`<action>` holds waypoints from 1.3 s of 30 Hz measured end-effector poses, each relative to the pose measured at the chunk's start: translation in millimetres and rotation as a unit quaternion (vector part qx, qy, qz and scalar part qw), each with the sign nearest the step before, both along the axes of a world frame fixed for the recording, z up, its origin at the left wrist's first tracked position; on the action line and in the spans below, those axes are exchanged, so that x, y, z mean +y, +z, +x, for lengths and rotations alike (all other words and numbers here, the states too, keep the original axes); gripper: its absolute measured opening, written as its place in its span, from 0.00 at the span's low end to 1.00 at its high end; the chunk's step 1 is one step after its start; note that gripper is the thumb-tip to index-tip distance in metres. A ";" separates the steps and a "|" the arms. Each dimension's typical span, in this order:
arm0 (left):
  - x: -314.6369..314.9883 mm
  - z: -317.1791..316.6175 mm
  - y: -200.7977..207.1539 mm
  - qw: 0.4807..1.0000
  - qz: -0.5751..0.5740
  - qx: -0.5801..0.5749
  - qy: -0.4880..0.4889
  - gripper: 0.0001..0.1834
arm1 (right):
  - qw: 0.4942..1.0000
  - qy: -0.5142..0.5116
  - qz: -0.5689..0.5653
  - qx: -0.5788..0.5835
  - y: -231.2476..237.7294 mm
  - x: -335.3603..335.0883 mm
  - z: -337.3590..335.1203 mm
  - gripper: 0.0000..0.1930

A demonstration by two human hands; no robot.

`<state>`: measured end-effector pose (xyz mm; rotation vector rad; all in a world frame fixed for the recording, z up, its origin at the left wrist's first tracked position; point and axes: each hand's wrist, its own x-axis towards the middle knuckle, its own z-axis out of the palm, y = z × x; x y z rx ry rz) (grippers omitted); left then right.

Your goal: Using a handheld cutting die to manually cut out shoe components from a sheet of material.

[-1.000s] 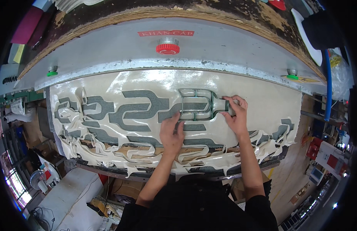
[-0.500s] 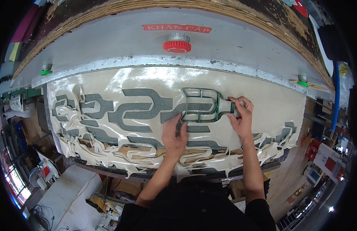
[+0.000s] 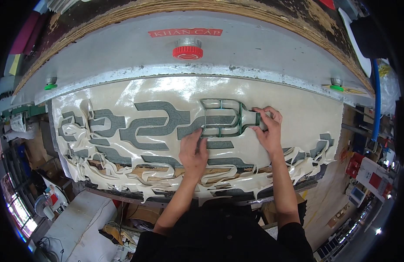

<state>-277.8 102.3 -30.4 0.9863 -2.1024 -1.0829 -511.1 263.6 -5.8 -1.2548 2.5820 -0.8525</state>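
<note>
A green metal cutting die (image 3: 240, 118), an open two-pronged outline with crossbars, lies on a glossy cream sheet (image 3: 293, 98). My left hand (image 3: 194, 153) has its thumb and forefinger at the die's lower left corner. At the narrow right end, my right hand (image 3: 269, 131) grips the die between thumb and fingers. Left of the die, fork-shaped cut-outs in the sheet bare a dark grey surface (image 3: 181, 117). Part of the die overlaps one of these openings.
Torn cream strips (image 3: 167, 178) bunch along the near edge. Beyond the sheet stands a grey machine beam (image 3: 263, 50) with a red push button (image 3: 187, 52) and two green ones. A fan (image 3: 44, 206) stands at the left.
The whole view has shifted slightly, so the beam and button appear farther left. Both hands stay at the die's ends; the die shows no clear movement on the sheet.
</note>
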 end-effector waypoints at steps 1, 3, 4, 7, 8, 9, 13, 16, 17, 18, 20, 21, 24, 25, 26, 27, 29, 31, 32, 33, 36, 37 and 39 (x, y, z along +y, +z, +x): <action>0.4 0.6 0.7 1.000 -0.001 0.001 0.000 0.21 | 1.000 0.000 -0.001 0.001 0.0 0.2 0.9 0.35; 1.0 1.6 3.2 1.000 0.013 -0.001 0.006 0.21 | 1.000 -0.005 -0.009 0.004 0.4 0.1 2.5 0.35; 1.6 2.2 1.7 1.000 0.012 -0.001 0.005 0.21 | 1.000 -0.007 -0.010 0.004 -0.8 1.3 3.2 0.35; 4.7 3.9 -0.9 1.000 0.016 -0.003 0.002 0.22 | 1.000 -0.018 -0.016 -0.007 -1.7 5.6 4.9 0.34; 6.3 3.8 -0.1 0.999 0.031 -0.005 0.009 0.22 | 1.000 -0.013 -0.015 -0.013 -1.0 6.3 5.0 0.33; 7.5 4.5 0.3 0.999 0.046 -0.008 0.014 0.22 | 1.000 -0.009 -0.013 -0.019 -1.5 7.3 5.7 0.33; 1.1 3.8 -1.7 0.999 -0.033 -0.003 0.012 0.20 | 1.000 -0.008 -0.020 -0.002 -1.7 5.8 4.4 0.31; -4.0 2.7 10.4 0.996 0.062 -0.058 0.004 0.21 | 1.000 -0.004 -0.002 -0.021 3.7 3.0 -0.9 0.33; -3.0 2.5 13.4 0.998 0.059 -0.005 0.004 0.24 | 1.000 -0.005 -0.007 -0.017 6.5 4.3 -1.7 0.33; 1.8 8.9 20.3 0.999 0.053 -0.001 0.003 0.24 | 0.999 -0.008 -0.020 -0.027 10.7 6.6 -1.2 0.32; 12.4 29.1 37.9 0.992 -0.117 0.023 -0.043 0.25 | 0.998 -0.012 -0.044 -0.031 23.0 11.0 -5.7 0.32; 19.2 43.1 48.4 0.988 -0.123 0.021 -0.086 0.21 | 0.993 -0.018 -0.080 -0.085 35.6 17.5 -11.4 0.30; 51.2 96.1 65.4 0.967 0.051 -0.078 -0.238 0.15 | 0.981 -0.009 -0.180 -0.072 64.2 43.6 -21.4 0.21; 63.7 112.4 68.7 0.968 0.042 -0.074 -0.238 0.15 | 0.979 -0.026 -0.173 -0.105 74.6 53.5 -21.2 0.16; 75.0 123.9 72.0 0.961 0.008 -0.091 -0.261 0.17 | 0.976 -0.044 -0.166 -0.136 84.7 62.9 -24.0 0.12; 83.9 132.7 73.4 0.953 -0.026 -0.107 -0.284 0.19 | 0.962 -0.043 -0.201 -0.181 92.8 67.7 -29.2 0.09; 96.3 141.6 72.7 0.948 -0.036 -0.127 -0.291 0.21 | 0.964 -0.078 -0.182 -0.177 125.9 69.4 -53.1 0.10; 103.0 147.6 69.9 0.936 -0.035 -0.182 -0.299 0.25 | 0.964 -0.108 -0.160 -0.180 152.0 71.1 -63.0 0.10; 106.5 150.2 70.1 0.936 -0.039 -0.181 -0.299 0.25 | 0.972 -0.129 -0.106 -0.165 161.6 73.9 -63.5 0.12; 110.5 152.0 70.1 0.943 -0.056 -0.156 -0.290 0.26 | 0.976 -0.151 -0.051 -0.149 168.5 78.1 -60.2 0.13; 114.8 142.1 71.9 0.952 -0.071 -0.120 -0.272 0.26 | 0.958 -0.079 -0.239 -0.140 124.6 100.7 -5.2 0.15; 114.5 139.7 72.6 0.955 -0.082 -0.120 -0.259 0.25 | 0.969 -0.062 -0.182 -0.156 109.2 109.6 17.9 0.16; 110.2 135.0 74.1 0.958 -0.091 -0.122 -0.243 0.24 | 0.978 -0.032 -0.127 -0.164 80.8 124.9 77.4 0.16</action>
